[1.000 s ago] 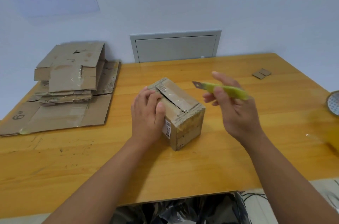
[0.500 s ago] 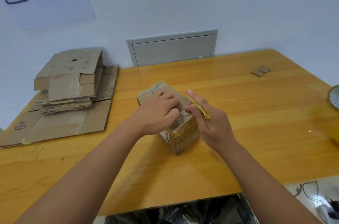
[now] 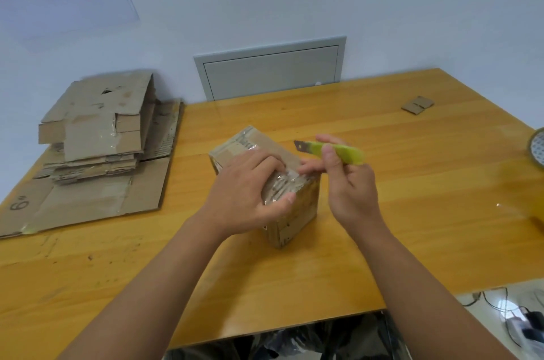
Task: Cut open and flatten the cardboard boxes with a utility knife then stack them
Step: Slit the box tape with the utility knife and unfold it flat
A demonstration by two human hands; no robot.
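Bracing taped cardboard box (image 3: pixel 265 183) with left hand (image 3: pixel 250 197), fingers curled over the top; right hand (image 3: pixel 350 183) gripping utility knife (image 3: pixel 332 150). Best cut away from fingers.

There is a single view, taken from the person's head, looking forward and steeply down across a wooden table (image 3: pixel 397 171) toward a pale wall. The lens is wide-angle: the table's far edge and the wall panel (image 3: pixel 270 69) in the upper centre bow outward, and both forearms enter from the bottom edge and converge toward the middle. The camera sits close, so the left hand (image 3: pixel 247 197) and right hand (image 3: pixel 350 183) fill the centre of the frame around a small box (image 3: pixel 297 212). The flattened cardboard stack (image 3: pixel 97 138) lies at mid left, and floor clutter shows at the lower right corner.
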